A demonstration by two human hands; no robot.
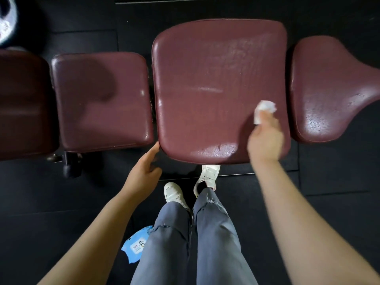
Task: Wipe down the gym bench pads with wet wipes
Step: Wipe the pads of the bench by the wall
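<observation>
Several maroon bench pads lie in a row. The large middle pad (207,83) shines wet in patches. My right hand (266,138) grips a crumpled white wet wipe (264,109) and presses it on this pad near its right edge. My left hand (144,171) hangs below the pad's front left corner with a fingertip touching the edge and holds nothing. A smaller pad (100,99) sits to the left, and a tapered pad (327,93) to the right looks wet.
A blue pack of wet wipes (135,245) lies on the black rubber floor (61,202) beside my left leg. My feet in white shoes (174,193) stand at the bench's front. A dark pad (22,103) sits far left, a weight plate (7,19) top left.
</observation>
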